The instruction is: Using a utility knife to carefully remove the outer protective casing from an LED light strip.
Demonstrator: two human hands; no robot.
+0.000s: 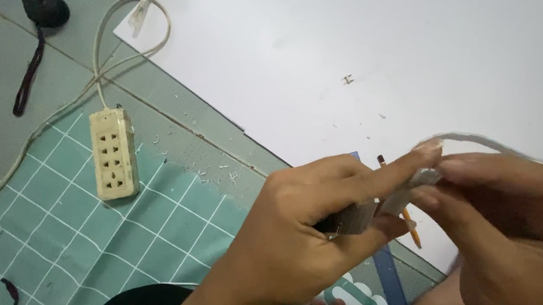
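While above the white sheet's edge, both hands pinching a white strip.

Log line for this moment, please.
left hand: grips small grey metal block | right hand: pinches thin white strip | hands meet above green grid cutting mat

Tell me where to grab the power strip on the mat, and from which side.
Take the power strip across its long side edges, coming from above. It lies flat, sockets up, on the green cutting mat, narrow enough to span. Its cord leaves the far end, so grip mid-body. Both hands are busy: left hand, right hand.
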